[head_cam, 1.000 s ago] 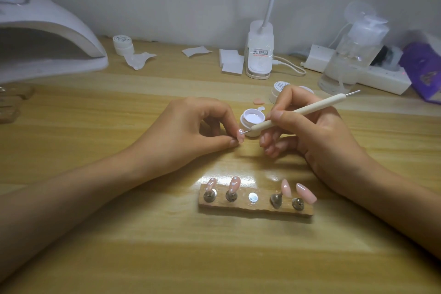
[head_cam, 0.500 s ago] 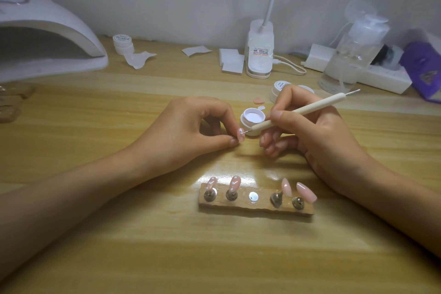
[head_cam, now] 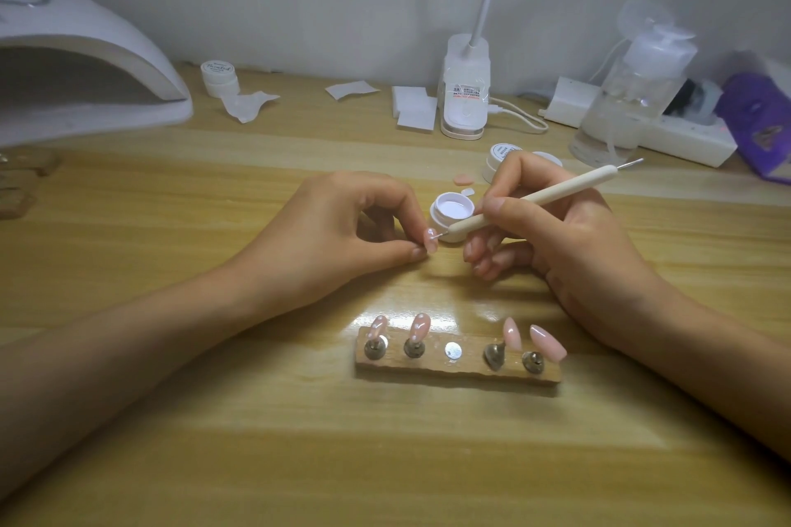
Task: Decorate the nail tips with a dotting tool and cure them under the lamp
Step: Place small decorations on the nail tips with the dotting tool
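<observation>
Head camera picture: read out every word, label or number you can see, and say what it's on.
Nothing reads clearly.
Back-left jar: script word on the lid, too blurred.
Desk lamp base: sticker with red print, too small.
Middle-right jar: lid print, too small.

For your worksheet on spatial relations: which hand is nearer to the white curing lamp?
Left. The left hand sits right of the lamp, nearer the camera; the right hand is farther right, beyond the left.

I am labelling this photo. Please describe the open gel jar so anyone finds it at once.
Find the wooden nail holder at front centre. Behind it, between the left hand and the right hand, stands the gel jar, the only jar visibly open.
</observation>
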`<state>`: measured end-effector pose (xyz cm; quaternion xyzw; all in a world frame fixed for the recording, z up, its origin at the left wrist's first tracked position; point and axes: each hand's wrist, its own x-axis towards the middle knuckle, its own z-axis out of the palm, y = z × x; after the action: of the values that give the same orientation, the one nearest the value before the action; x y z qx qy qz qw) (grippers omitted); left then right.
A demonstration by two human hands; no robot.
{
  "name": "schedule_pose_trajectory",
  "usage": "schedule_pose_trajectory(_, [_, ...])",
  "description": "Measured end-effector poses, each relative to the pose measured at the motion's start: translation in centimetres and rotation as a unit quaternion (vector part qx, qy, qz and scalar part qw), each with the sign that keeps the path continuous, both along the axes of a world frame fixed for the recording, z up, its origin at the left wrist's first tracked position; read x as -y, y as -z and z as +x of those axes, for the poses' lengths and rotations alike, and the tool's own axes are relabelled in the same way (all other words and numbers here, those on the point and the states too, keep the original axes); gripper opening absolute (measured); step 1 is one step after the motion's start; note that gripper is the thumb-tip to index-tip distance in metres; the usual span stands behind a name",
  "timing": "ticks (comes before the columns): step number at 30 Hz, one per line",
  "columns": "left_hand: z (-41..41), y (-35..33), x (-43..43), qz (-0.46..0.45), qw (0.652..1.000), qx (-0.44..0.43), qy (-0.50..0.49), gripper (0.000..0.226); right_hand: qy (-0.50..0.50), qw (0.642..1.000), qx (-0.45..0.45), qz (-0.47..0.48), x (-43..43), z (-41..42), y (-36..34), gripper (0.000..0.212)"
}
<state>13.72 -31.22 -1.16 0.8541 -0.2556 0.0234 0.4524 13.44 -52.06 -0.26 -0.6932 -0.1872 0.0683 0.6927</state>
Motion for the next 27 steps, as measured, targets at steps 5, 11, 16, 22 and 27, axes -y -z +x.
schedule_pose_trajectory(5, [0.01,0.06,-0.01,0.003,1.0,0.003,-0.002,0.016,-0.002,1.0,0.001,-0.002,-0.04,0.03,0.01,0.02])
schedule_pose_trajectory(11, [0.04,0.03,0.0,0.003,1.0,0.006,-0.002,0.018,0.0,1.0,0.004,0.001,0.0,0.05,0.1,0.019])
schedule_pose_trajectory(16, [-0.01,0.06,0.04,0.001,1.0,0.004,-0.001,0.016,0.001,1.0,0.004,0.012,0.03,-0.04,0.07,0.017])
schedule_pose_trajectory(22, [-0.02,-0.03,0.05,0.002,1.0,0.002,-0.001,0.014,-0.003,1.0,0.012,0.027,0.06,-0.11,0.01,0.017])
schedule_pose_trajectory(27, [-0.04,-0.05,0.04,0.001,1.0,0.003,-0.001,0.015,-0.012,0.999,0.026,0.038,0.07,-0.09,-0.01,0.021])
